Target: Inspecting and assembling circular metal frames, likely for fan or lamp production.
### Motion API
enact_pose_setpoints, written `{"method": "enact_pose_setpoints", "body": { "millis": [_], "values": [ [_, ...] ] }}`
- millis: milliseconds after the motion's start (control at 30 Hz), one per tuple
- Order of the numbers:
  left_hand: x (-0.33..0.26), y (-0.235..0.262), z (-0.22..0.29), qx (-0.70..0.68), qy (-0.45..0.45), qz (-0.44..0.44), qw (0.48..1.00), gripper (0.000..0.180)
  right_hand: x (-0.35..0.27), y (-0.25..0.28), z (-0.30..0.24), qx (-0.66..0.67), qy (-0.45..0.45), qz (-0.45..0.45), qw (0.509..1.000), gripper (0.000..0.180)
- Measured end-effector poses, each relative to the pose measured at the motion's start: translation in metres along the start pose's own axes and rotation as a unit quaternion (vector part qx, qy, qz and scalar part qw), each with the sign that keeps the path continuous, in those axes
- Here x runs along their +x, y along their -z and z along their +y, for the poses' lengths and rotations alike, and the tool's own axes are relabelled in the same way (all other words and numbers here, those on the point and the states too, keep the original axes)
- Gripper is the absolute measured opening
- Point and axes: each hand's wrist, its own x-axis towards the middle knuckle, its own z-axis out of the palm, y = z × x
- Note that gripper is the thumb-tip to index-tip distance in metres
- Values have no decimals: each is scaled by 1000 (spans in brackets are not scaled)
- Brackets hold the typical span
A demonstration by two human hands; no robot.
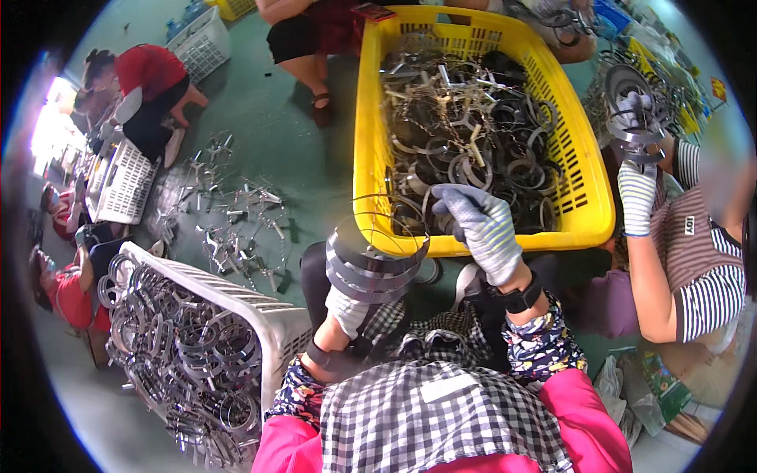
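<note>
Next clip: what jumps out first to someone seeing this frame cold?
The bright yellow basket at centre top, heaped with tangled metal rings and clamps, draws the eye at once. In front of it the right hand, in a striped glove, reaches over the basket's near rim, while the left hand holds up a stack of metal bands. At lower left a white basket brims with more rings.

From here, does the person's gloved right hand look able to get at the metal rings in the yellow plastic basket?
Probably yes: the right hand already hovers over the near rim of the open-topped yellow basket, with the metal rings uncovered just beyond its fingers.
</note>
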Motion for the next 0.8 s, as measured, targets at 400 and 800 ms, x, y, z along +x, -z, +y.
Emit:
{"method": "enact_pose_setpoints", "body": {
  "millis": [400,800],
  "values": [
    [-23,112,10,-467,80,363,802,33,5,20,47,-99,-30,17,994,26],
    [-167,273,51,151,16,767,624,12,13,35,71,-122,-54,-14,991,25]
  ]
}}
